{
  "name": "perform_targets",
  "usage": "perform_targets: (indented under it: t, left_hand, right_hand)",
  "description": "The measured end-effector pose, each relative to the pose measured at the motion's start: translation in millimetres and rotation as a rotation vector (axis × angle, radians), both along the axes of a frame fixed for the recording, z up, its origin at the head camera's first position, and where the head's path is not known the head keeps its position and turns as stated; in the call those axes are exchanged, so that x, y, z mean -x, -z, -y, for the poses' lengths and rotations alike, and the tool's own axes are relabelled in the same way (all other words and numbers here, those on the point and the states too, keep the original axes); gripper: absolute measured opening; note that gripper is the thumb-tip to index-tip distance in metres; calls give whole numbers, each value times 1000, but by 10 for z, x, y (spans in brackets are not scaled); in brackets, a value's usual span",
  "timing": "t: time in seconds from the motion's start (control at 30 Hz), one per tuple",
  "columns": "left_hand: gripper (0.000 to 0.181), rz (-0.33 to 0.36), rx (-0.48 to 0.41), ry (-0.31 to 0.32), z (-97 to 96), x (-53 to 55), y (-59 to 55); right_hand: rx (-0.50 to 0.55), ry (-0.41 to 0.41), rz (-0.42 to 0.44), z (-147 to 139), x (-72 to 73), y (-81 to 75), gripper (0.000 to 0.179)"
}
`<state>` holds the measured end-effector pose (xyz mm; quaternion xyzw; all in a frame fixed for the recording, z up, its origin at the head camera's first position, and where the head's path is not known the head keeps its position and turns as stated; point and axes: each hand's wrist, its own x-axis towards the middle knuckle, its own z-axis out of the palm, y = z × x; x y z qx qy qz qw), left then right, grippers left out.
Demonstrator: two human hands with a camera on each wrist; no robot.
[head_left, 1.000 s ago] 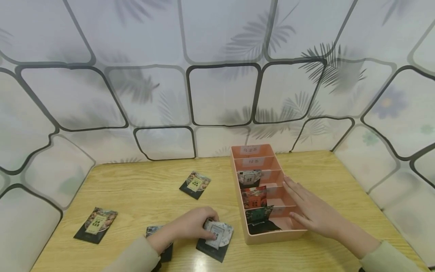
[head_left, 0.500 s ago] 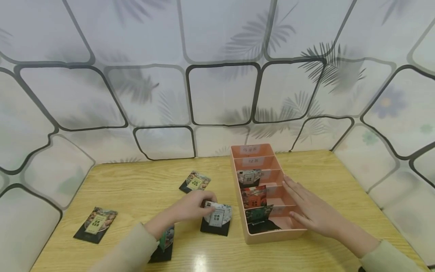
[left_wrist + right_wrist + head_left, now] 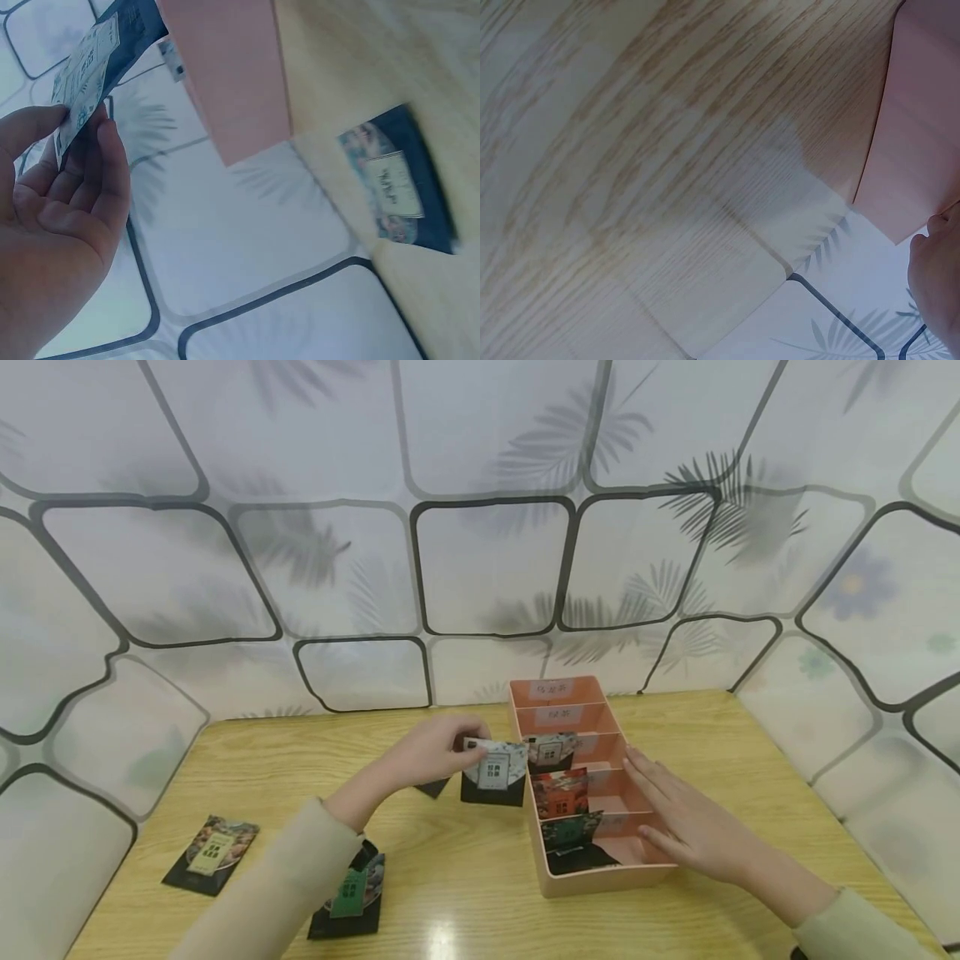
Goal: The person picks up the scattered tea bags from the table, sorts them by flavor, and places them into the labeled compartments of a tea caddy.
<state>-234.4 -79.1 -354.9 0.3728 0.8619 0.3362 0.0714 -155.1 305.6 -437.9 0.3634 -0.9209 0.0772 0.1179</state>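
Note:
My left hand (image 3: 438,750) pinches a white-and-black tea sachet (image 3: 493,772) by its top edge, just left of a pink divided box (image 3: 592,883). In the left wrist view the thumb and fingers grip that sachet (image 3: 94,64) at one end. My right hand (image 3: 693,822) rests against the box's right side with its fingers straight. Inside the box, a white-and-black sachet (image 3: 551,752), a red sachet (image 3: 561,795) and a green sachet (image 3: 572,833) lie in separate compartments. The two rearmost compartments hold no sachets and carry handwritten labels.
A sachet with a yellow-green label (image 3: 210,856) lies at the left of the wooden table (image 3: 450,893). A green-labelled sachet (image 3: 348,897) lies near the front, partly behind the left sleeve. Another sachet (image 3: 433,787) is mostly hidden under the left hand. A patterned curtain (image 3: 360,568) stands behind.
My left hand has lifted the white-and-black sachet from the table and carried it away from me, up beside the box. The right hand and the box have stayed in place.

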Motion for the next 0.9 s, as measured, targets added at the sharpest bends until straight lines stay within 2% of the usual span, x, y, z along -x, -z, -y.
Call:
perform_targets:
  t: [0.27,0.43,0.67,0.9]
  left_hand:
    - [5,-70,-69,-7,-226,131,-212]
    - [8,-104,-73,-13,-419,189,-260]
    - [12,-158,-103,-27,-656,287,-239]
    - [15,-105,-119,-67,-835,409,-106]
  right_hand:
    - [-6,8,3,-7,8,7,80]
    - [-2,7,3,0,2,-6,79]
    - [-5,13,21,8,1,-21,79]
    - [-1,0,7,14,-1,-19,79]
